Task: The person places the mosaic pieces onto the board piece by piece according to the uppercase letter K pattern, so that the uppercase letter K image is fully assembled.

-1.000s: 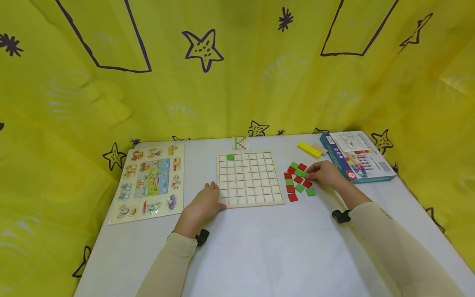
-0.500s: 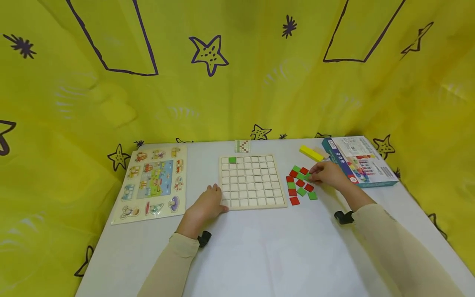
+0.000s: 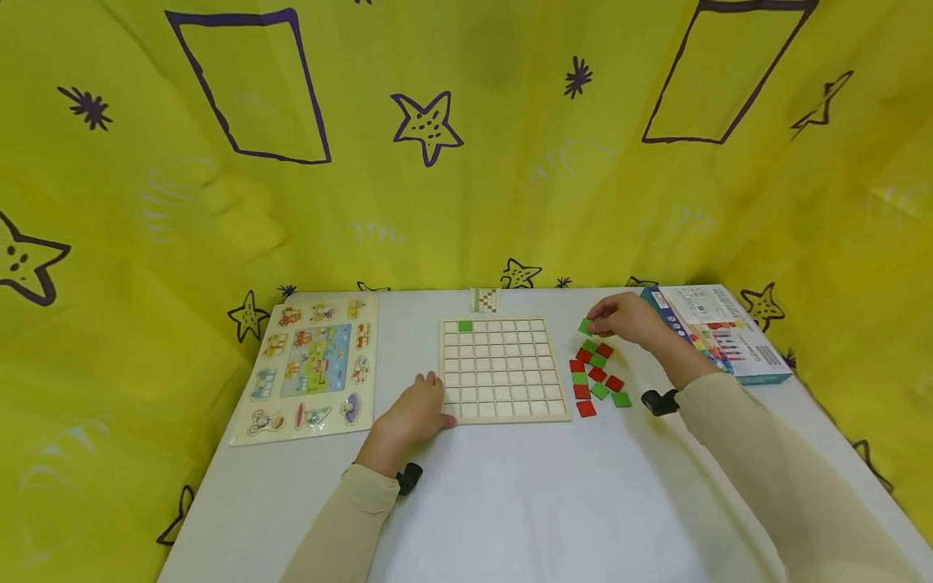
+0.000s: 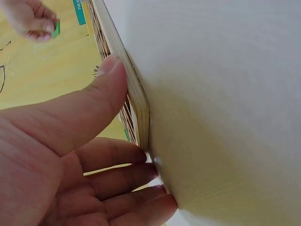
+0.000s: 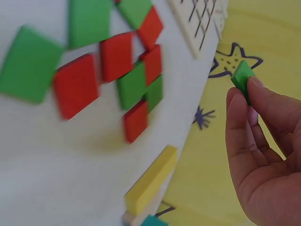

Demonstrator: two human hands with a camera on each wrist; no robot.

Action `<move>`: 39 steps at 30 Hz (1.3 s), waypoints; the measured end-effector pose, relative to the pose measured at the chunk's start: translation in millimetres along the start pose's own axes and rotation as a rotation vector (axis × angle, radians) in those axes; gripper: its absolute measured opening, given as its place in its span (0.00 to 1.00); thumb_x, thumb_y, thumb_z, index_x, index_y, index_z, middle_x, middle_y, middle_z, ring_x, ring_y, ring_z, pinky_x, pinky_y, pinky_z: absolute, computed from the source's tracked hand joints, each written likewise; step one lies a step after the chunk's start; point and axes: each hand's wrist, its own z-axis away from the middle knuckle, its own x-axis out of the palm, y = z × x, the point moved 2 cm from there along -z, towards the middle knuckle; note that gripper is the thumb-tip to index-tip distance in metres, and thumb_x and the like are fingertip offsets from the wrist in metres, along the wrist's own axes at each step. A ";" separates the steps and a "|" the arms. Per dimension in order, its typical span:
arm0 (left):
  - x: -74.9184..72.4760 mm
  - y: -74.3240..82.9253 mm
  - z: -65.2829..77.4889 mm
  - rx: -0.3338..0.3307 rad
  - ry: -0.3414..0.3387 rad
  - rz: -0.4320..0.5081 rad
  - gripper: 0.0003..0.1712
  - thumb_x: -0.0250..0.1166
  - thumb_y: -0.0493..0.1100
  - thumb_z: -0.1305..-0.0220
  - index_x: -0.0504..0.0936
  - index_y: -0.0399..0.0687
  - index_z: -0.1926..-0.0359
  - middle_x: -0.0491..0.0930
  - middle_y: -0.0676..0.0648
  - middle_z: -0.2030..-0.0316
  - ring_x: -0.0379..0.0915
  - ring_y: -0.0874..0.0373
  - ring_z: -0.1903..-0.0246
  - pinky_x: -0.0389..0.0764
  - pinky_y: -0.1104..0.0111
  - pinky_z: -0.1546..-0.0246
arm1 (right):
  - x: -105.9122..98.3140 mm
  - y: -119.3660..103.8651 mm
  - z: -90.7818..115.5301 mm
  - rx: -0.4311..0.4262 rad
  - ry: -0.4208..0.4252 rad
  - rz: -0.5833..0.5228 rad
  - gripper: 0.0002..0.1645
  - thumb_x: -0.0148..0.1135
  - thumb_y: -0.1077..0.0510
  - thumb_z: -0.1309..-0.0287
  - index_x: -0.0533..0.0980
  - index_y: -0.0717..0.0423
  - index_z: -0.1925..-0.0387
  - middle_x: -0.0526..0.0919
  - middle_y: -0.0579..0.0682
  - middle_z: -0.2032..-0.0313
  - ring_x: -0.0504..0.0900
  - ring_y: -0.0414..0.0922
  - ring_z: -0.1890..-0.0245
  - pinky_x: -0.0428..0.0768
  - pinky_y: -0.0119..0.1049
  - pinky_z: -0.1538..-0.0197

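A wooden grid board (image 3: 503,371) lies mid-table, with one green tile (image 3: 465,326) in its top row. My left hand (image 3: 417,409) holds the board's near left corner, thumb against the front edge and fingertips along the left side. Between thumb and fingers, my right hand (image 3: 623,317) pinches a green square tile (image 5: 243,77), raised beyond the tile group. Several red tiles (image 5: 116,56) and green tiles (image 5: 30,65) lie loosely grouped to the right of the board, some overlapping.
A small pattern card (image 3: 485,300) lies behind the board. To the left is a picture puzzle (image 3: 321,360). A boxed set (image 3: 722,332) stands at the back right, with a yellow block (image 5: 151,181) near it. A yellow patterned cloth (image 3: 481,202) rises behind the table.
My right hand has picked a green tile from the group and lifted it up and slightly left. My left hand stays at the board's corner. The head view has tilted upward a little.
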 end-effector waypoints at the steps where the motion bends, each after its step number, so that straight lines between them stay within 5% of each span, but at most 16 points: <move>1: 0.2 -0.2 -0.1 0.001 -0.001 -0.005 0.47 0.69 0.50 0.34 0.60 0.18 0.31 0.57 0.24 0.29 0.52 0.32 0.28 0.61 0.50 0.29 | 2.0 -5.6 -3.7 -0.009 -0.003 0.000 0.15 0.64 0.63 0.33 0.78 0.69 0.49 0.85 0.59 0.57 0.83 0.62 0.52 0.80 0.54 0.43; 14: 0.2 0.0 -2.0 -0.020 -0.015 -0.046 0.47 0.69 0.52 0.34 0.61 0.20 0.30 0.59 0.26 0.29 0.53 0.34 0.28 0.61 0.52 0.29 | 48.9 -58.9 -46.0 -0.144 -0.076 -0.035 0.11 0.66 0.64 0.35 0.80 0.68 0.54 0.85 0.58 0.60 0.83 0.65 0.52 0.81 0.55 0.45; 21: -0.6 0.3 -3.2 -0.030 -0.023 -0.050 0.47 0.68 0.52 0.33 0.60 0.22 0.29 0.57 0.28 0.28 0.52 0.35 0.27 0.59 0.53 0.28 | 76.0 -82.7 -60.1 -0.145 -0.097 -0.027 0.09 0.66 0.66 0.36 0.81 0.67 0.56 0.84 0.60 0.58 0.84 0.63 0.53 0.82 0.54 0.46; 39: -2.5 1.5 -3.0 -0.032 -0.029 -0.052 0.46 0.68 0.52 0.33 0.61 0.22 0.29 0.58 0.28 0.28 0.52 0.35 0.27 0.61 0.53 0.29 | 136.5 -100.8 -91.6 -0.211 -0.124 0.073 0.06 0.71 0.66 0.41 0.85 0.65 0.61 0.85 0.54 0.64 0.83 0.46 0.66 0.83 0.33 0.63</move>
